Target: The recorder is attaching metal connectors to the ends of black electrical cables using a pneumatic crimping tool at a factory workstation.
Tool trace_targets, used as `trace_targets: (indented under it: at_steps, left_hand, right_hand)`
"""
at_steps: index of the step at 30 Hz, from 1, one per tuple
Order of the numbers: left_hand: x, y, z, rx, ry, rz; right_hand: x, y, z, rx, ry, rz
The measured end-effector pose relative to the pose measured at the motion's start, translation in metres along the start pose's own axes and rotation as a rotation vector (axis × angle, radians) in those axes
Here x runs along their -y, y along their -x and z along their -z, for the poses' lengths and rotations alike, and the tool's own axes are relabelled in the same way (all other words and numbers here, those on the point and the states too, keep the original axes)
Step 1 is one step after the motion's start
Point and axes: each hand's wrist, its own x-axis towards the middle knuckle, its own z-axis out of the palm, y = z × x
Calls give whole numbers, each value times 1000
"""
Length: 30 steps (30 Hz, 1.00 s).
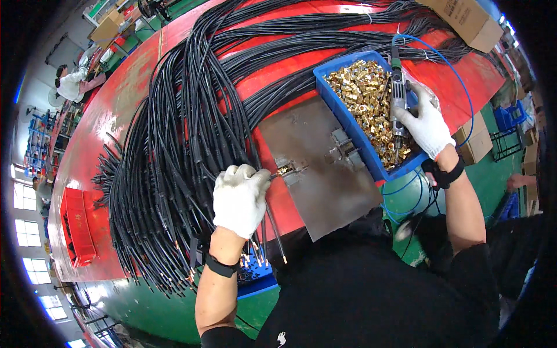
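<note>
My left hand (239, 200), in a white glove, is closed around a black cable at the near edge of a dark metal plate (342, 200). Next to its fingertips, a brass fitting (284, 170) sits in a small metal fixture on that plate. My right hand (426, 119), also gloved, grips a silver pneumatic screwdriver (398, 95) with a blue air hose. The tool points downward over a blue bin (347, 129) full of brass fittings (365, 95). A second metal fixture (346, 149) stands on the plate beside the bin.
Black cables (174, 145) with bare copper ends cover much of the red table (87, 156) and hang over its near edge. A red bin (78, 226) stands at left, a cardboard box (467, 23) at far right. Below the table is a blue tray (255, 284). Another person (71, 82) sits far left.
</note>
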Motion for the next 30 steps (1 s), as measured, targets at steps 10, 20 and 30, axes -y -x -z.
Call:
trace_targets:
  at_steps: [10, 20, 30]
  left_hand:
    - [-9, 1, -26, 34, -169, 25]
    - [-6, 2, -27, -21, -119, 1]
    - [-3, 2, -27, -49, -71, 2]
  right_hand:
    - [-14, -9, -3, 103, -927, -311]
    - [40, -34, 32, 216, -1819, -86]
    - [174, -7, -18, 249, -1662, 192]
